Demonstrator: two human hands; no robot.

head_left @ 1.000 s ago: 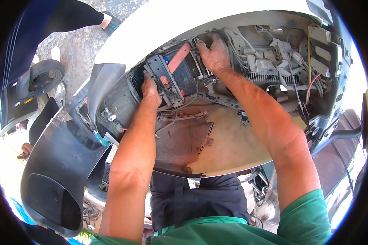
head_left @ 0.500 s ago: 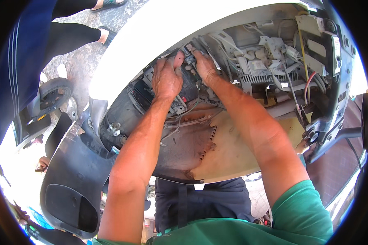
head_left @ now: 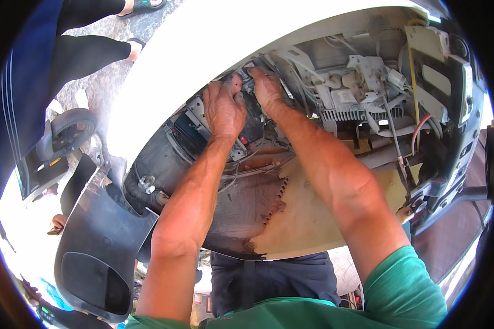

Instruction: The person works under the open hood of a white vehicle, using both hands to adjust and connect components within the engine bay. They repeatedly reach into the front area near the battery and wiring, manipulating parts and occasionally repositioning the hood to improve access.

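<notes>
Both my hands reach into the far part of an opened vehicle body, below its white shell (head_left: 164,82). My left hand (head_left: 225,109) is closed, its fingers bent over and pointing into the cavity beside a metal bracket (head_left: 199,118). Close on its right, my right hand (head_left: 267,92) has its fingers curled around a small part among grey wires. The fingertips of the two hands nearly meet, and what they grip is mostly hidden behind them. A dark battery-like box (head_left: 184,133) sits left of my left hand.
A finned metal unit (head_left: 343,104) with cables lies to the right. Nearer me is a yellowish, rust-edged panel (head_left: 313,214). A black plastic cover (head_left: 101,236) stands at the left. Another person's dark-clad leg (head_left: 90,52) and a scooter wheel (head_left: 74,131) are beyond it.
The view has shifted slightly. My right hand's fingers have curled in more and moved a little left, closer to my left hand. My left hand stays in about the same place.
</notes>
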